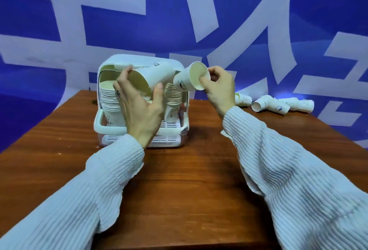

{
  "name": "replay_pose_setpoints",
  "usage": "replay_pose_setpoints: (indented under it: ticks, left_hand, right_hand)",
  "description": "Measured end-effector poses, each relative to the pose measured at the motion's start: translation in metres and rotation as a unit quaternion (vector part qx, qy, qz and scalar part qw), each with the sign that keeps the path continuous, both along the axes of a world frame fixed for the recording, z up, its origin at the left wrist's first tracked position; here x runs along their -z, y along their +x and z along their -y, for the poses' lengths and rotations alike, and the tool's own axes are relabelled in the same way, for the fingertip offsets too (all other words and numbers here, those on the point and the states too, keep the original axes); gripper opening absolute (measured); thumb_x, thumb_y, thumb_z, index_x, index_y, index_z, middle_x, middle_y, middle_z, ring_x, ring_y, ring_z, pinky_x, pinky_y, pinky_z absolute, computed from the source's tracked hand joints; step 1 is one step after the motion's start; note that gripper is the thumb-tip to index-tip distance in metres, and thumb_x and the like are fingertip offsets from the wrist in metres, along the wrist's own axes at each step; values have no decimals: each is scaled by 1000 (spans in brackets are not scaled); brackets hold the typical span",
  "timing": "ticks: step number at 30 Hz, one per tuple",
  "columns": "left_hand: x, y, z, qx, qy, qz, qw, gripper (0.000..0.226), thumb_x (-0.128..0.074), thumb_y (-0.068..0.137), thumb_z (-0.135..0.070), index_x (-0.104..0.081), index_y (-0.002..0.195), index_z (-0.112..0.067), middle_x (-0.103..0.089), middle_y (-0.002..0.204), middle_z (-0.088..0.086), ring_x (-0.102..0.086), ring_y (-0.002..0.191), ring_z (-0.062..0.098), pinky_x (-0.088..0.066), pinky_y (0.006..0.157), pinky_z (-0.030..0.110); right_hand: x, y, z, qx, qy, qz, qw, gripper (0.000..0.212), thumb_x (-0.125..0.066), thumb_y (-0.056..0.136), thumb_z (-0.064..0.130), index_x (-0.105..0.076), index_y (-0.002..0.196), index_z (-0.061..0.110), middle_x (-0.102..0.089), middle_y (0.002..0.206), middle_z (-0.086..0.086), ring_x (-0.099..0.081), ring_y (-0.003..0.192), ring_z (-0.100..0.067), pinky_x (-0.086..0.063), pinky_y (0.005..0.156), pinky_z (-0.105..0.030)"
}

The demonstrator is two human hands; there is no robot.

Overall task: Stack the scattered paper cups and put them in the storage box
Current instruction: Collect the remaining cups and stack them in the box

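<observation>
The left hand (139,108) is raised in front of the storage box (111,130), its thumb and fingers curled round a white paper cup (155,76) lying on its side with the open mouth turned toward the camera. Just to its right, the right hand (219,86) pinches the rim of a second paper cup (189,80), also tilted, its base pointing at the base of the first; whether the two cups touch is hard to tell. Both cups are thin, tapered paper with cream interiors and small printed marks. The box is white plastic with rounded corners, a raised lid and a slotted floor, and inside stand two tall stacks of nested cups: a left stack (108,98) partly hidden by the left hand, and a right stack (172,100) behind the held cups. The box sits on a reddish-brown wooden table (179,180) with visible grain. Near the table's far right edge, well apart from the hands, lie several loose cups (274,104) on their sides. Ribbed pale blue sleeves (298,180) cover both forearms, and a blue backdrop with large white strokes (239,20) fills the background.
</observation>
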State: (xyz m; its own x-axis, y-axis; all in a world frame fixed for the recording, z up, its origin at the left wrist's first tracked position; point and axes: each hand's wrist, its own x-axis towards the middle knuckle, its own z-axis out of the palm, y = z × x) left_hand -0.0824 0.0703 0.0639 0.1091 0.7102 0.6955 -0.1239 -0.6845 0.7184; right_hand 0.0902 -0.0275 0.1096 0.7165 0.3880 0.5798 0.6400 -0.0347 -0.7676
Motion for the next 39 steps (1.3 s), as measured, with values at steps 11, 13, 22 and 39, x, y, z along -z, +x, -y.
replay_pose_setpoints:
  ticks: [11,13,22,39]
  left_hand:
    - [2,-49,-42,-72,-17,28,997,71,-67,88,-37,-35,147,-12,-40,138,7,-41,130,24,-35,113,42]
    - [8,-49,-44,-70,-18,17,997,72,-67,87,-39,-36,147,-14,-39,137,3,-40,129,21,-33,111,31]
    - [27,-52,-48,-61,-18,-35,997,72,-68,86,-40,-35,148,-22,-39,141,1,-35,132,13,-33,114,38]
    - [-1,-14,-77,-11,142,-342,929,71,-45,91,-53,-41,153,-18,-46,141,12,-52,126,33,-47,105,49]
  right_hand:
    - [18,-59,-46,-33,-88,161,982,23,-55,93,27,-68,76,21,-62,63,11,-57,64,-3,-36,55,-15]
    - [23,-60,-57,-11,-109,158,981,26,-53,95,26,-65,73,19,-60,63,6,-56,61,-10,-37,56,-25]
    - [29,-59,-87,25,-281,132,950,30,-48,90,18,-52,60,16,-55,64,-7,-58,72,-37,-41,62,-34]
    - [51,-29,-94,-178,-390,-83,900,41,-36,106,22,-70,103,-1,-66,76,-8,-57,55,-18,-42,45,-22]
